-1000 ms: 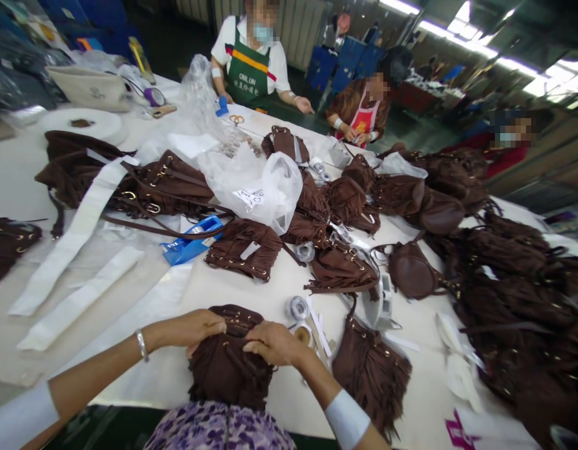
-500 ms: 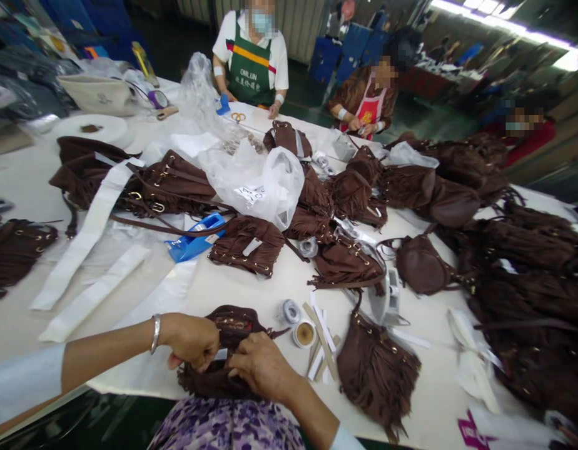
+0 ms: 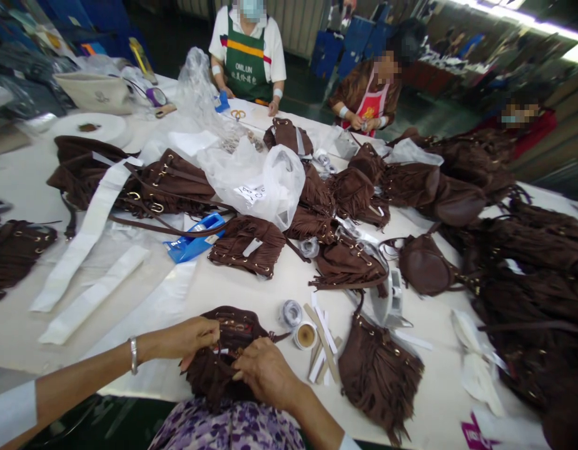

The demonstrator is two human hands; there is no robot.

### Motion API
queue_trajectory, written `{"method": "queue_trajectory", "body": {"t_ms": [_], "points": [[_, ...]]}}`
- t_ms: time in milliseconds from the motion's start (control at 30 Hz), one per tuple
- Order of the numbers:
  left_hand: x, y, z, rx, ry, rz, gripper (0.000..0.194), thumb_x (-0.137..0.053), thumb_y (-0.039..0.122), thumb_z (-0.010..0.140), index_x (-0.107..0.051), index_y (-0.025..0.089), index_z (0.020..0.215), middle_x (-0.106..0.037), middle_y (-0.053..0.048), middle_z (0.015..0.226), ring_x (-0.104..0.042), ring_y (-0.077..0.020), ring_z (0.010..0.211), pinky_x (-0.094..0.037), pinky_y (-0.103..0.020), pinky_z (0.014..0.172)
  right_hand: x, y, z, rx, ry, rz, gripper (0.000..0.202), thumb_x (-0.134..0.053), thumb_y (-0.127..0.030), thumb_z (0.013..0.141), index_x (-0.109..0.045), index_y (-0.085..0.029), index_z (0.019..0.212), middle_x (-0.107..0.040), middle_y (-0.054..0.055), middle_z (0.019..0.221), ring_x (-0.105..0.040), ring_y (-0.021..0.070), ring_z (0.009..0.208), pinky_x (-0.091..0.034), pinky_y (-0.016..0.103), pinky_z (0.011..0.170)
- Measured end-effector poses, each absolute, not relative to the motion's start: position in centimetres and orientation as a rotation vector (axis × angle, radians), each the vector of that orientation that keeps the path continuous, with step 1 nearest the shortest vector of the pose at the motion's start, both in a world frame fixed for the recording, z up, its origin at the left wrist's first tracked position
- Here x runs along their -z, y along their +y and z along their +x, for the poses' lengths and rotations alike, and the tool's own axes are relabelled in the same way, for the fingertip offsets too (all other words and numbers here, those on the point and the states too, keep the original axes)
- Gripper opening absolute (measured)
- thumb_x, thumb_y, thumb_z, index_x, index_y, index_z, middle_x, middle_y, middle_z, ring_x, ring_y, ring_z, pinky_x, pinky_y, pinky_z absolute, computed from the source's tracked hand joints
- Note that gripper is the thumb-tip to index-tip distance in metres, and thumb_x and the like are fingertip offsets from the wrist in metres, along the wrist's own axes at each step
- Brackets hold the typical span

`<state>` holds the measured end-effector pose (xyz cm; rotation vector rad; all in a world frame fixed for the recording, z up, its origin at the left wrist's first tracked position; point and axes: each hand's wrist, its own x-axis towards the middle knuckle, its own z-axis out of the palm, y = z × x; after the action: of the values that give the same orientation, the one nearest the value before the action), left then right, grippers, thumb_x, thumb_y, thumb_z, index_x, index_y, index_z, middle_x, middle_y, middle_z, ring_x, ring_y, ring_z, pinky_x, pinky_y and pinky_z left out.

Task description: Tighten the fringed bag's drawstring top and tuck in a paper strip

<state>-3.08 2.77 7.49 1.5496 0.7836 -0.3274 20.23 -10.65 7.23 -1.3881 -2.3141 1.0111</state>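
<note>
A brown fringed bag (image 3: 214, 375) lies at the table's near edge against my purple-patterned clothing, its mouth spread so the inside shows. My left hand (image 3: 197, 337), with a silver bangle at the wrist, is closed at the bag's left side, fingers bent on its rim. My right hand (image 3: 265, 369) grips the bag's right side between thumb and fingers. A bit of white shows between the hands inside the bag. Just right of the bag stand a grey tape roll (image 3: 290, 314) and a tan-centred roll (image 3: 305, 335). Another fringed bag (image 3: 380, 369) lies farther right.
White and tan strips (image 3: 324, 344) lie beside the rolls. A blue tape dispenser (image 3: 195, 237), a clear plastic bag (image 3: 270, 187) and several brown bags (image 3: 246, 247) cover the middle. A large pile of bags (image 3: 528, 300) fills the right. Co-workers (image 3: 246, 56) are across the table.
My left hand has risen slightly, and its forearm has swung down and left. The bag's near part has bunched up and shifted, opening its mouth more. My right hand has hardly moved.
</note>
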Motion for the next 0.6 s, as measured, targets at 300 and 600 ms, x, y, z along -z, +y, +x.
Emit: {"method": "queue_trajectory", "body": {"t_ms": [300, 600], "points": [[-5.8, -2.6, -6.6, 0.120, 0.877, 2.299, 0.059, -0.041, 0.011, 0.086, -0.049, 0.037, 0.139, -0.063, -0.007, 0.134, -0.071, -0.0206, 0.096, -0.059, -0.029, 0.083, -5.7, -4.0, 18.6, -1.192, -2.157, -1.497, 0.025, -0.052, -0.022, 0.089, -0.066, -0.025, 0.109, -0.075, 0.003, 0.108, -0.068, 0.0184, 0.100, -0.048, 0.027, 0.087], [-6.3, -3.9, -5.3, -0.057, 0.885, 2.421, 0.043, -0.052, 0.021, 0.085, -0.061, 0.037, 0.125, -0.066, -0.005, 0.125, -0.069, -0.0226, 0.097, -0.060, -0.030, 0.077, -1.8, -1.1, 13.1, -1.200, -2.277, -1.052, 0.034, -0.051, -0.022, 0.089, -0.062, -0.026, 0.121, -0.072, 0.002, 0.117, -0.066, 0.0161, 0.105, -0.047, 0.023, 0.092]]}}
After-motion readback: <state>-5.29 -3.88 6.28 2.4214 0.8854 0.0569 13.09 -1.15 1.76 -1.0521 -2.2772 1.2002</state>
